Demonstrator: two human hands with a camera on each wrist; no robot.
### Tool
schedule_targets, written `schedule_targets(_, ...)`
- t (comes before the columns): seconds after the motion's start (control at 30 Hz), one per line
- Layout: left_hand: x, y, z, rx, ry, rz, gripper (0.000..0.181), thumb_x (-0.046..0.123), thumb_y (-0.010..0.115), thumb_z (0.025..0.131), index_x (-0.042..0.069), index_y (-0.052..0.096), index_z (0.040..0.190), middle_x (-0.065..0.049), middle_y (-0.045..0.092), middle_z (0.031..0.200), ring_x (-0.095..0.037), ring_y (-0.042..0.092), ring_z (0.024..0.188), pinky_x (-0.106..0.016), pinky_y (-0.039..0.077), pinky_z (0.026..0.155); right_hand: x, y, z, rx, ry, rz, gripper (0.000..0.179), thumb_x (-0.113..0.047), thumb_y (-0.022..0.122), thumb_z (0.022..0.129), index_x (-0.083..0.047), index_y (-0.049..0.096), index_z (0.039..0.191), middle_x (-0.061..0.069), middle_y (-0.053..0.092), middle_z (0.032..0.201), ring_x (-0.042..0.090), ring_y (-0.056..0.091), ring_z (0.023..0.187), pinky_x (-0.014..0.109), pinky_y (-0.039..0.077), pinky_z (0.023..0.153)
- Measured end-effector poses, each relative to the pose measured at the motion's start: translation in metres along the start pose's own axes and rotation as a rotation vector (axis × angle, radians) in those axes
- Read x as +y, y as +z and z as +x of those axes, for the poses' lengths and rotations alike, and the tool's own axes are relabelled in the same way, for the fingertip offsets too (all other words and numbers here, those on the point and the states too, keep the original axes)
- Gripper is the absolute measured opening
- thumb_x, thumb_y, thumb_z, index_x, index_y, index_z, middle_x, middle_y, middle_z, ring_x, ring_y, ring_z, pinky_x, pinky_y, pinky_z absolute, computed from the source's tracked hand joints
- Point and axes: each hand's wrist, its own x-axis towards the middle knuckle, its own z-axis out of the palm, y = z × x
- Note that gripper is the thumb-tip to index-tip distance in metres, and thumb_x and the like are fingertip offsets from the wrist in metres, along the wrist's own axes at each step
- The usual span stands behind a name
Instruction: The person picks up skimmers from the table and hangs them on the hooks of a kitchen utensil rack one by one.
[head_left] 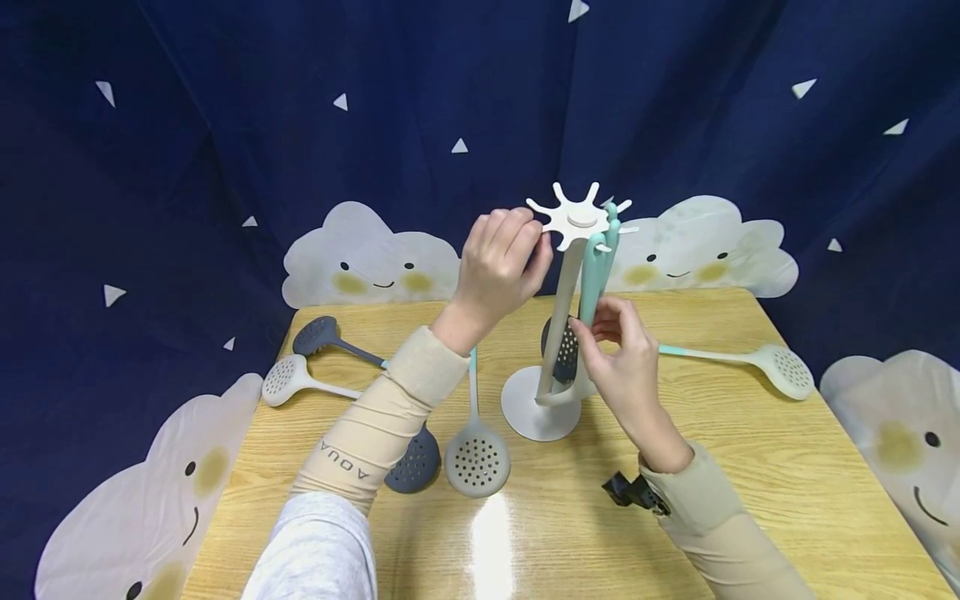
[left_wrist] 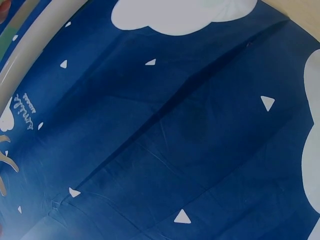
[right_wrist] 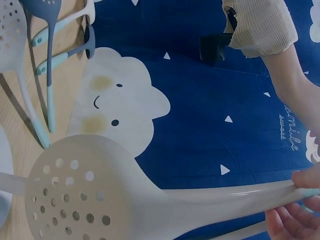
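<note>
A white utensil rack (head_left: 582, 218) with a star-shaped hook top and a round base (head_left: 525, 414) stands on the table. My left hand (head_left: 501, 257) holds the tip of one hook arm at the rack's left side. With thumb and fingers, my right hand (head_left: 626, 358) pinches a skimmer (right_wrist: 142, 192) at its handle; its head is pale and perforated. That skimmer's teal handle (head_left: 591, 283) hangs by its top end from a front right hook. Behind it, more teal handles (head_left: 612, 229) hang, and a dark perforated head (head_left: 567, 350) shows beyond the pole. In the left wrist view, the left hand is out of frame.
On the wooden table (head_left: 675, 533) lie a grey skimmer (head_left: 477, 458) and a dark one (head_left: 420, 462), partly under my left sleeve. Further left are another dark skimmer (head_left: 315, 335) and a white one (head_left: 285, 381). A white skimmer (head_left: 783, 371) lies at the right.
</note>
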Motion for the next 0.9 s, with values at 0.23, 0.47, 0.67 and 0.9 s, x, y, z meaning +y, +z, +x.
schedule_targets(0.23, 0.002, -0.001, -0.004, 0.006, -0.056, -0.022, 0.008, 0.005, 0.059, 0.078, -0.002, 0.058, 0.083, -0.013, 0.059, 0.085, -0.027, 0.052, 0.073, -0.034, 0.042, 0.06, 0.002, -0.004, -0.004, -0.014, -0.051, -0.005, 0.042, 0.004, 0.068, 0.076, 0.008, 0.049, 0.113, 0.018, 0.06, 0.09, 0.025, 0.059, 0.078, 0.023, 0.048, 0.071)
schedule_targets(0.47, 0.008, -0.004, -0.023, -0.029, -0.19, -0.175, 0.033, 0.003, 0.058, 0.079, -0.008, 0.052, 0.11, -0.019, 0.057, 0.105, -0.03, 0.054, 0.094, -0.034, 0.045, 0.082, 0.024, -0.009, -0.021, 0.13, -0.167, 0.007, 0.044, -0.025, 0.058, 0.089, 0.01, 0.045, 0.112, 0.025, 0.053, 0.102, 0.035, 0.052, 0.093, 0.026, 0.041, 0.082)
schedule_targets(0.67, 0.01, 0.001, -0.054, -0.115, -0.375, -0.281, 0.053, 0.001, 0.059, 0.078, -0.012, 0.036, 0.124, -0.024, 0.047, 0.115, -0.032, 0.047, 0.105, -0.033, 0.038, 0.096, 0.056, -0.014, -0.041, 0.227, -0.11, 0.01, 0.039, -0.013, 0.058, 0.084, 0.012, 0.045, 0.111, 0.026, 0.05, 0.105, 0.035, 0.047, 0.098, 0.028, 0.038, 0.087)
schedule_targets(0.9, 0.014, 0.012, -0.099, -0.409, -0.628, -0.249, 0.047, 0.003, 0.061, 0.077, -0.007, 0.042, 0.118, -0.021, 0.042, 0.123, -0.032, 0.04, 0.116, -0.034, 0.031, 0.103, 0.09, -0.014, -0.067, 0.064, 0.234, -0.059, 0.053, 0.009, 0.055, 0.072, 0.012, 0.036, 0.121, 0.027, 0.041, 0.114, 0.033, 0.041, 0.105, 0.04, 0.035, 0.087)
